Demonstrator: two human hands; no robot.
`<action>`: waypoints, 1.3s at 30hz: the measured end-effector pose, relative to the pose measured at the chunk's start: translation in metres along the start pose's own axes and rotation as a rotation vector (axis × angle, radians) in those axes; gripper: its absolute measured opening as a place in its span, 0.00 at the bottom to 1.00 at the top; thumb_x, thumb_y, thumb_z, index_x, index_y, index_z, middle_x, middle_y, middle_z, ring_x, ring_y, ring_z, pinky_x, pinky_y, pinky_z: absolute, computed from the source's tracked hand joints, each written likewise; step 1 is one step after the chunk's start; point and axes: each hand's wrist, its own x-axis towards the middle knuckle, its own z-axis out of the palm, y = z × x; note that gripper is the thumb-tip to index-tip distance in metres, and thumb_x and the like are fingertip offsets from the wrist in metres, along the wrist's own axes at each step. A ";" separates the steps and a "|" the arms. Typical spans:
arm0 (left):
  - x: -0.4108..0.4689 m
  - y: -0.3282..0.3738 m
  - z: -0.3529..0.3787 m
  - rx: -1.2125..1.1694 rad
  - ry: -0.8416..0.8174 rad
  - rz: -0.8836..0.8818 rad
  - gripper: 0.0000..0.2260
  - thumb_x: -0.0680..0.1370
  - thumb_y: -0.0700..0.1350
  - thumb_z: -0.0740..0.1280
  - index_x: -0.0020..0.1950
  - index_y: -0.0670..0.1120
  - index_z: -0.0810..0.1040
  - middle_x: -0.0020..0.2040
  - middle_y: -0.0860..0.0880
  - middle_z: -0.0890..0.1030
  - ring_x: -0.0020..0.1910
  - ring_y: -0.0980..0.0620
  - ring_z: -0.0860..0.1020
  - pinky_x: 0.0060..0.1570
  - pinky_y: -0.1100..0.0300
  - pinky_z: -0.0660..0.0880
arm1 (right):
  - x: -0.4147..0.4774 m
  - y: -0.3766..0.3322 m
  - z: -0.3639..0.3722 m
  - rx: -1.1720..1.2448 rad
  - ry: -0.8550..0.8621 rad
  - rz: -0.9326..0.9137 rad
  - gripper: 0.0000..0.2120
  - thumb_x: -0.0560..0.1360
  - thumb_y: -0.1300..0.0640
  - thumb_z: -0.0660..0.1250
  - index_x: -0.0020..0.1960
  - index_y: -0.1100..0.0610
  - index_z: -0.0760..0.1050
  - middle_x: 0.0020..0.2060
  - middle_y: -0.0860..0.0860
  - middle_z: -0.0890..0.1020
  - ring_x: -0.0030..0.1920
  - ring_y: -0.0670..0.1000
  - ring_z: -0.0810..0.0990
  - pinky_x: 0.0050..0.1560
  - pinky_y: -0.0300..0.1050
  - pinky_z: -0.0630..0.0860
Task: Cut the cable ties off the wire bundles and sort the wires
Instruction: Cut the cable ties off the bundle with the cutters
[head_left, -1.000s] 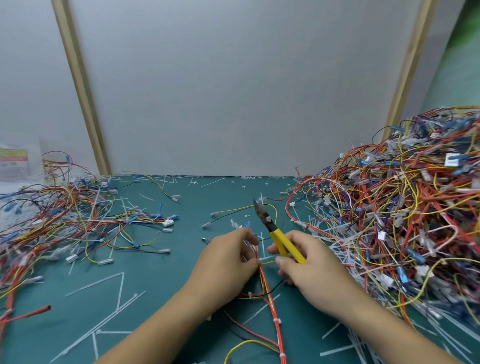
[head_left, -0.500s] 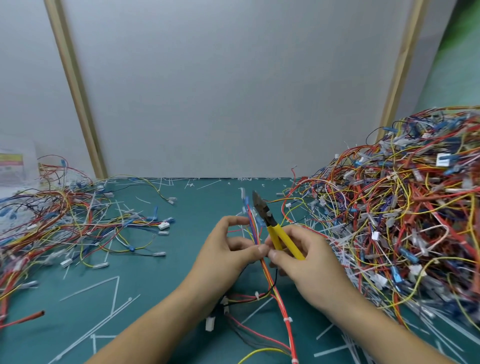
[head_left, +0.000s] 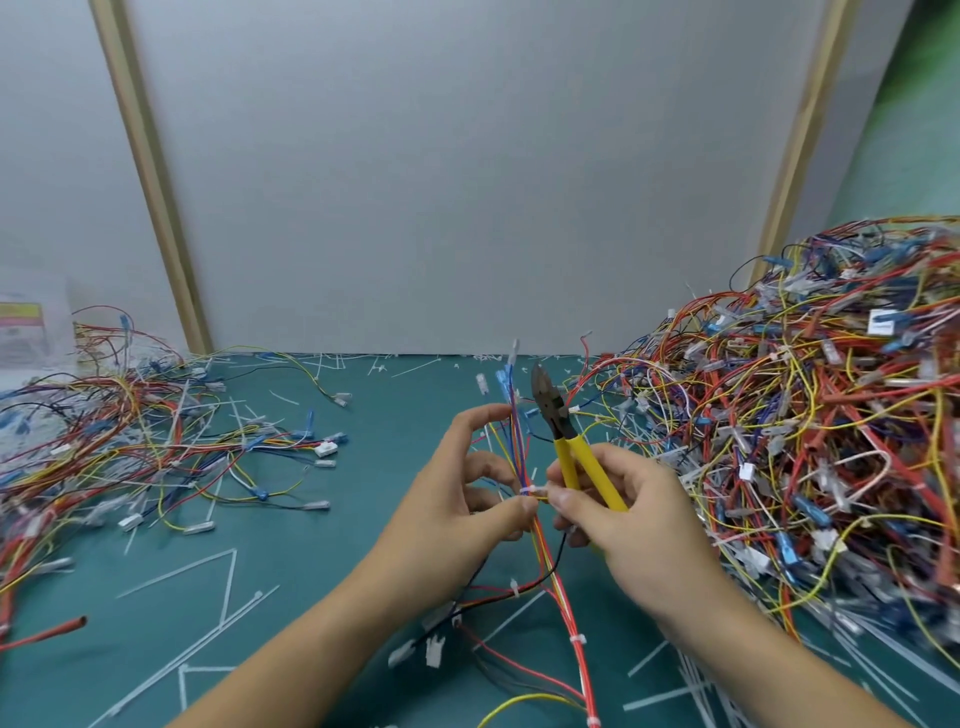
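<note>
My left hand (head_left: 467, 499) pinches a thin wire bundle (head_left: 519, 447) of red, blue and yellow wires, held upright above the table. A white cable tie (head_left: 532, 490) wraps the bundle just between my two hands. My right hand (head_left: 618, 514) grips yellow-handled cutters (head_left: 563, 436), jaws pointing up and beside the bundle, while its thumb and forefinger touch the tie's tail. The bundle trails down toward me, with two more white ties (head_left: 577, 639) on it.
A big tangled heap of tied wires (head_left: 805, 426) fills the right side. A flatter spread of loose wires (head_left: 130, 447) lies at the left. Cut white tie strips (head_left: 208, 587) litter the green mat (head_left: 322, 545). A grey wall panel closes the back.
Both hands lifted the bundle off the mat and stood it upright. The fingers now meet at a white tie; the cutters stayed in my right hand.
</note>
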 end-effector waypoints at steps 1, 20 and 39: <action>0.000 0.001 -0.001 -0.032 0.015 -0.003 0.28 0.76 0.34 0.72 0.67 0.61 0.70 0.45 0.42 0.76 0.42 0.40 0.84 0.45 0.53 0.82 | 0.000 0.000 -0.001 0.021 0.007 0.001 0.05 0.75 0.61 0.73 0.44 0.52 0.82 0.36 0.55 0.84 0.36 0.52 0.82 0.38 0.45 0.80; 0.001 0.021 -0.016 -0.129 0.399 0.283 0.32 0.76 0.33 0.72 0.70 0.60 0.67 0.59 0.50 0.83 0.39 0.42 0.86 0.41 0.57 0.82 | -0.016 -0.035 -0.010 -0.226 -0.041 -0.143 0.28 0.69 0.29 0.60 0.44 0.54 0.78 0.34 0.58 0.76 0.34 0.60 0.73 0.34 0.56 0.72; 0.000 0.018 -0.011 0.019 0.353 0.304 0.30 0.76 0.36 0.72 0.69 0.64 0.67 0.59 0.59 0.82 0.35 0.43 0.85 0.43 0.52 0.84 | -0.018 -0.028 -0.004 -0.385 -0.034 -0.116 0.25 0.72 0.28 0.60 0.42 0.49 0.78 0.31 0.48 0.77 0.28 0.47 0.72 0.29 0.38 0.66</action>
